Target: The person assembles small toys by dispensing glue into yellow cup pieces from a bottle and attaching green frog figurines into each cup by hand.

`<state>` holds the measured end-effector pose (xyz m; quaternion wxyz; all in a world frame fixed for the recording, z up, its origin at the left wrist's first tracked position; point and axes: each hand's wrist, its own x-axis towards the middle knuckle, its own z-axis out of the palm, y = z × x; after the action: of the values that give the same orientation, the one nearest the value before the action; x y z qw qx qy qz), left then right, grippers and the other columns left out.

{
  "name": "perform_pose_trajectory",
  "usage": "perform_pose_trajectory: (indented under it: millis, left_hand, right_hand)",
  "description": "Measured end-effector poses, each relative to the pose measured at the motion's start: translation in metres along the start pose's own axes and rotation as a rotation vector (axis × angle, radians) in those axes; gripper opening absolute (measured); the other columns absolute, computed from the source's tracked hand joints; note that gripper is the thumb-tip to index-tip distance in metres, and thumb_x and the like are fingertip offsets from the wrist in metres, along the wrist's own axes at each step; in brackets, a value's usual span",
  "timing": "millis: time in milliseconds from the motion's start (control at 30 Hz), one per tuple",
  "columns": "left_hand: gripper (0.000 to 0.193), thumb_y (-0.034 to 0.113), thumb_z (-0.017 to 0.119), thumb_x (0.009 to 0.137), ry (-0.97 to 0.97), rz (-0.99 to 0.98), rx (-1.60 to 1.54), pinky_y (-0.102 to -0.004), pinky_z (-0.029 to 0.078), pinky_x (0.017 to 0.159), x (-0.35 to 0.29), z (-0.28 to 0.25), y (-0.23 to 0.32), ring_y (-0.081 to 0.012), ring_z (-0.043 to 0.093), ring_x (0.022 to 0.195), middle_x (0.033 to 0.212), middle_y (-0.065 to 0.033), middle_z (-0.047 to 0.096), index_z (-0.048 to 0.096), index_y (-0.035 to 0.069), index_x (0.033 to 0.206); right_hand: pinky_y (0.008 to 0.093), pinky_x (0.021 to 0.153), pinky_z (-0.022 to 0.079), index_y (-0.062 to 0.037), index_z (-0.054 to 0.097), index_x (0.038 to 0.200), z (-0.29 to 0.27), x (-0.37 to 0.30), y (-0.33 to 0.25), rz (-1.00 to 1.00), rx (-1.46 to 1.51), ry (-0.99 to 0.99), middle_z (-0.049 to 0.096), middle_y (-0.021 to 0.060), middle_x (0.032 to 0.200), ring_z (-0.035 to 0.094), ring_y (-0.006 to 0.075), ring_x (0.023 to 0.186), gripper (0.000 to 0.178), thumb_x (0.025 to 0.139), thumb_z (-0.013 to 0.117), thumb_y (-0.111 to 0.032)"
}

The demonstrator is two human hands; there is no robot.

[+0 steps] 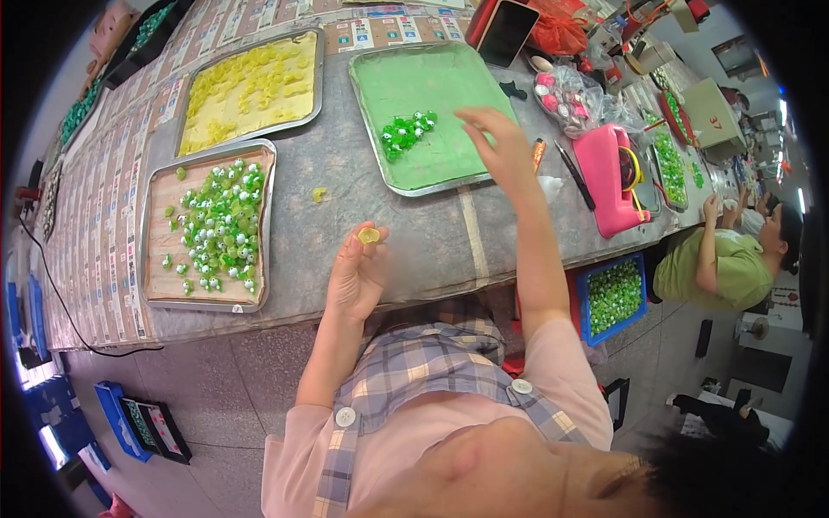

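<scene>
Between the fingertips of my left hand (357,274) is a small translucent yellow flower-shaped piece (369,235), held just over the near part of the table. My right hand (501,148) is above the right side of a green-lined tray (449,91), fingers stretched and apart, with nothing seen in them. A cluster of green pieces with white eye-like balls (408,134) lies on that tray, left of my right hand. A loose yellow piece (319,195) rests on the grey tabletop. At the left, a brown-lined tray (157,259) carries many green pieces with white balls.
Many yellow pieces lie in a far-left tray (318,73). To the right are a pink holder (598,186) with scissors, a black pen-like tool (574,175) and a phone (508,34). A blue crate (641,300) of green pieces stands below the table edge. Another person (721,263) sits farther right.
</scene>
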<state>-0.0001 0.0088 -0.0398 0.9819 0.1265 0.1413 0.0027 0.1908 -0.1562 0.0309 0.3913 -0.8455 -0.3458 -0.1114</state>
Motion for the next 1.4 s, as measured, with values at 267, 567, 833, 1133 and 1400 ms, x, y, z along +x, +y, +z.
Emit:
perform_pose_trajectory:
  millis: [267,567,833,1133,1400]
  left_hand:
    - [0.03,0.022,0.061,0.074,0.042,0.035,-0.014,-0.0234,0.044,0.07,-0.005,-0.005,0.006,-0.0106,0.053,0.074,0.093,-0.0062,0.057,0.052,0.008,0.098]
    - [0.028,0.024,0.061,0.074,-0.01,0.013,0.047,-0.027,0.043,0.071,0.0,0.002,0.003,-0.0134,0.053,0.077,0.092,-0.0063,0.058,0.053,0.009,0.097]
    - [0.031,0.022,0.057,0.077,-0.052,0.009,-0.012,-0.0278,0.049,0.073,0.0,0.012,-0.001,-0.0177,0.056,0.083,0.093,-0.0094,0.057,0.048,0.005,0.102]
    - [0.031,0.02,0.056,0.078,-0.01,0.096,0.074,-0.028,0.048,0.074,-0.005,0.011,0.001,-0.0178,0.057,0.082,0.091,-0.0095,0.057,0.048,0.004,0.104]
    - [0.018,0.007,0.05,0.079,0.028,0.201,0.327,-0.0284,0.045,0.075,-0.009,0.02,-0.003,-0.0135,0.054,0.08,0.088,-0.0061,0.056,0.051,0.001,0.097]
  right_hand:
    - [0.034,0.07,0.042,-0.0081,0.058,0.089,0.059,0.032,0.062,-0.114,-0.373,-0.198,0.051,0.0085,0.08,0.05,0.0238,0.083,0.019,0.071,0.052,-0.005]
    - [0.0275,0.062,0.042,-0.005,0.057,0.081,0.032,0.003,-0.011,0.052,0.056,-0.065,0.055,0.0051,0.079,0.053,0.017,0.071,0.015,0.067,0.062,-0.007]
    - [0.021,0.056,0.041,-0.0028,0.06,0.088,0.054,-0.069,-0.064,0.256,0.665,-0.24,0.058,0.004,0.07,0.053,0.0081,0.063,0.02,0.069,0.062,-0.005]
    - [0.0243,0.061,0.045,-0.0006,0.06,0.088,0.046,-0.082,-0.088,0.257,0.673,-0.042,0.06,0.0073,0.078,0.057,0.0145,0.071,0.02,0.068,0.06,0.002]
    - [0.0287,0.057,0.044,-0.0038,0.059,0.085,0.052,-0.079,-0.095,-0.382,0.095,0.081,0.058,0.006,0.079,0.056,0.0209,0.068,0.025,0.061,0.06,0.002]
